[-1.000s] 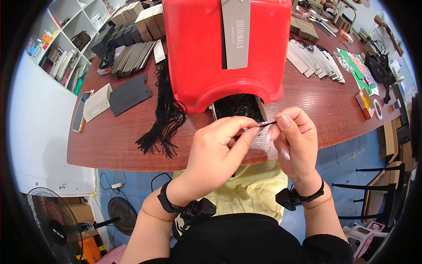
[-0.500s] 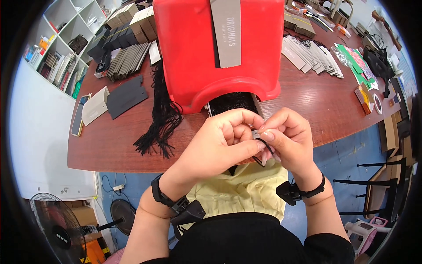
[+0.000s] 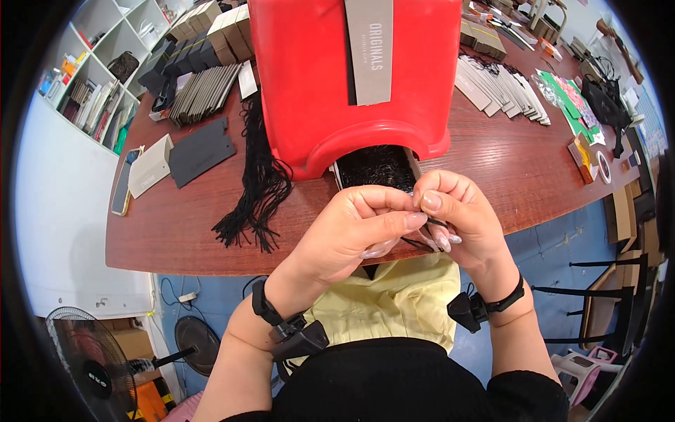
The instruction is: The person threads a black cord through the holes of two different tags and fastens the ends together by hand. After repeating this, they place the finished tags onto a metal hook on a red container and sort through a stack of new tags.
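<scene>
A thin black cord point(image 3: 416, 244) runs between my two hands, over the front edge of the table. My left hand point(image 3: 351, 228) pinches it between thumb and forefinger. Close against it, fingertips nearly touching, my right hand point(image 3: 464, 221) pinches the cord too, its other fingers curled. What lies exactly between the fingertips is hidden. Just beyond them, a shallow box point(image 3: 376, 169) of shiny black small pieces sits under the arch of a red plastic stool point(image 3: 302, 77). A grey tag point(image 3: 373, 56) lies on the stool. Left of it hangs a bundle of black cords point(image 3: 253, 197).
The brown table point(image 3: 176, 246) carries a stack of grey tags point(image 3: 204, 95), a black card point(image 3: 202, 152) and a phone point(image 3: 124, 184) at left. Corded tags point(image 3: 503, 91) and a tape roll point(image 3: 603, 167) lie at right. A fan point(image 3: 95, 366) stands lower left.
My left fingers have shifted, with the thumb now higher and closer to the right fingertips. The pale piece that showed between my hands is now mostly hidden. The cord stays held.
</scene>
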Demonstrator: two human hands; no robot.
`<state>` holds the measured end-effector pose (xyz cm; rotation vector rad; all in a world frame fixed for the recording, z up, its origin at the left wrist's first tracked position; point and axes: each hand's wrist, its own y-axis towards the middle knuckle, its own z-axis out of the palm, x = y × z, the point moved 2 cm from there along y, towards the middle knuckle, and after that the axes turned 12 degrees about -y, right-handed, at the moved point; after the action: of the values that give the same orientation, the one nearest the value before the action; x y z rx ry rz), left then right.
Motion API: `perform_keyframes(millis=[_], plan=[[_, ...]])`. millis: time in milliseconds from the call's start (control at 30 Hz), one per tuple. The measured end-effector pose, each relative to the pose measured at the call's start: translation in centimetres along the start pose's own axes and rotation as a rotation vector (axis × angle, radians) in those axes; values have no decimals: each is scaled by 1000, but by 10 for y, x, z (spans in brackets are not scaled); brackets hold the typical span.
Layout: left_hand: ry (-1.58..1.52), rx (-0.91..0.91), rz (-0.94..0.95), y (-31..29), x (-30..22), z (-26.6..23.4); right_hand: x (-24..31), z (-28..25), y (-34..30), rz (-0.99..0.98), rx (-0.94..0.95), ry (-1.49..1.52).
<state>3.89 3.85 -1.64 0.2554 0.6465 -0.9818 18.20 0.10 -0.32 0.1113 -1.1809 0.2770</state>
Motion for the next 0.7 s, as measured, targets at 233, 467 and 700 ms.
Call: perform_keyframes(millis=[233, 467, 700], plan=[[250, -185, 249, -9, -1, 5, 6, -4, 4, -186, 9, -63], [641, -266, 559, -7, 4, 2, 9, -7, 9, -546, -366, -852], [840, -376, 675, -6, 10, 4, 8, 9, 0, -760, -491, -1336]])
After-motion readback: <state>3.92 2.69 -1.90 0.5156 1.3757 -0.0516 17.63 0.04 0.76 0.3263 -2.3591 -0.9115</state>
